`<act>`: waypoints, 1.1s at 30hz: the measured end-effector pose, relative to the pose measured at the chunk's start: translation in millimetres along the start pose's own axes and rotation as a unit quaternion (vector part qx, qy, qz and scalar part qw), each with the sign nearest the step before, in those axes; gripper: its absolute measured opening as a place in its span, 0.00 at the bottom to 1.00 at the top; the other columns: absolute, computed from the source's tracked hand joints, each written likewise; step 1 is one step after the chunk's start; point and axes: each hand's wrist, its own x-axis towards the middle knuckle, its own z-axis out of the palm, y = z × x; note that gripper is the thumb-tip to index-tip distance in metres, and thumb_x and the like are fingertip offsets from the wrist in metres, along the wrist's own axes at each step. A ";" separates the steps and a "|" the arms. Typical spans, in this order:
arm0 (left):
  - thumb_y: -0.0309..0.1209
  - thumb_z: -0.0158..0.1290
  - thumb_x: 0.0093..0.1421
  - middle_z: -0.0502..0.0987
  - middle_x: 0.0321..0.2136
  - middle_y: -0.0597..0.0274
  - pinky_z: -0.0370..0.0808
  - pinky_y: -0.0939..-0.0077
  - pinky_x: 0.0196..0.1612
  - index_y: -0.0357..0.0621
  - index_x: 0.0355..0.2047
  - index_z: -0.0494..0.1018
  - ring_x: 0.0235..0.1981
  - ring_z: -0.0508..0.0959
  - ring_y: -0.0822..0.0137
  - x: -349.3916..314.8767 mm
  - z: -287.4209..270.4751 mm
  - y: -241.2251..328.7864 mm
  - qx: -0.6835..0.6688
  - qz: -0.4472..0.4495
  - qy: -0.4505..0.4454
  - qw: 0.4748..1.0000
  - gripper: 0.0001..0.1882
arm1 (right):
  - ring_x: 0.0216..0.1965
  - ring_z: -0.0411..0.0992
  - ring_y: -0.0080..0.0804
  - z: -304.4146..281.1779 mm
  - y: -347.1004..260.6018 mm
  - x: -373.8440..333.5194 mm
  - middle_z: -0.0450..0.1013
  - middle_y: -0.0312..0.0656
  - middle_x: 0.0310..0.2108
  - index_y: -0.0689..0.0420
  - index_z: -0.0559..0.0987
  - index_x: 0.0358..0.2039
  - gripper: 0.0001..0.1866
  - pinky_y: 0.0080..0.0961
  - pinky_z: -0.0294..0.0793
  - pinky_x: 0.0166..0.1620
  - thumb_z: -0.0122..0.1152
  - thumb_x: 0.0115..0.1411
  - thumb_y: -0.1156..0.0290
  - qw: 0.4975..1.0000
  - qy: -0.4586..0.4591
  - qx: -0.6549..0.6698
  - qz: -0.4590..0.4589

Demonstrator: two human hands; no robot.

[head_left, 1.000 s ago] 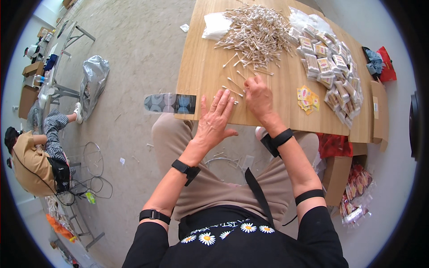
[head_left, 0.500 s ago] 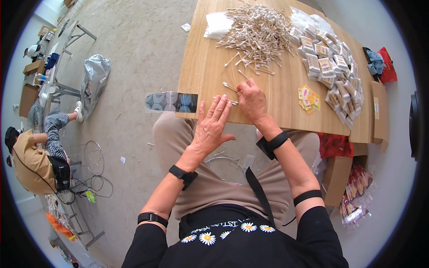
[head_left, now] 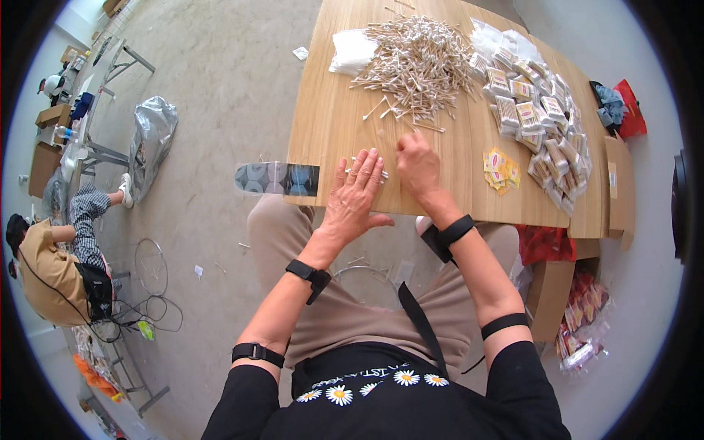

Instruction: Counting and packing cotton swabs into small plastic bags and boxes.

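Note:
My left hand [head_left: 353, 192] lies flat at the table's near edge, fingers stretched out, over a few cotton swabs. White tips of these swabs [head_left: 384, 174] show beside and between the fingers. Just to its right, my right hand [head_left: 419, 167] is closed, its fingers curled down close to the wood. Whatever it may hold is hidden. Beyond both hands spreads a large heap of loose cotton swabs [head_left: 418, 62] with wooden sticks, a few strays lying on its near side.
Bagged swab packs [head_left: 539, 110] are piled at the right, near yellow cards [head_left: 501, 169]. White plastic bags [head_left: 353, 51] lie left of the heap. A clear patterned strip [head_left: 275, 179] overhangs the table's left edge. Another person [head_left: 55, 271] sits far left; a cardboard box [head_left: 550, 293] stands below right.
My right hand has drawn slightly away from the left. Swabs that showed between the hands now lie mostly under my left fingers. The whole view has shifted a little.

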 end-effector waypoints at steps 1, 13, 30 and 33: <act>0.58 0.69 0.35 0.52 0.70 0.52 0.42 0.51 0.73 0.38 0.69 0.52 0.72 0.49 0.55 0.3 2.6 -0.9 -0.006 -0.005 -0.003 1.000 0.66 | 0.35 0.76 0.50 2.5 2.5 1.0 0.73 0.48 0.36 0.55 0.78 0.33 0.03 0.45 0.77 0.38 0.58 0.58 0.72 1.000 0.002 0.001 -0.001; 0.59 0.68 0.38 0.55 0.68 0.49 0.43 0.49 0.73 0.35 0.67 0.56 0.72 0.51 0.53 2.3 5.3 2.4 -0.016 -0.009 0.008 1.000 0.62 | 0.36 0.78 0.47 40.5 -42.6 70.1 0.74 0.48 0.37 0.57 0.80 0.35 0.08 0.39 0.79 0.38 0.61 0.53 0.73 0.994 0.029 -0.100 -0.024; 0.62 0.68 0.33 0.54 0.69 0.55 0.40 0.46 0.72 0.40 0.69 0.54 0.72 0.50 0.58 0.1 8.0 3.2 0.000 -0.037 0.018 0.999 0.67 | 0.38 0.77 0.52 -4.1 -9.1 31.2 0.74 0.49 0.36 0.58 0.77 0.35 0.05 0.44 0.77 0.39 0.58 0.57 0.75 1.000 -0.005 0.007 -0.020; 0.62 0.68 0.32 0.53 0.69 0.56 0.40 0.46 0.72 0.41 0.69 0.54 0.72 0.50 0.58 -0.1 8.5 4.7 0.009 -0.044 0.009 0.999 0.67 | 0.38 0.77 0.52 -1.2 1.1 51.0 0.74 0.49 0.38 0.58 0.77 0.33 0.04 0.45 0.78 0.40 0.58 0.57 0.74 0.995 0.053 -0.067 0.058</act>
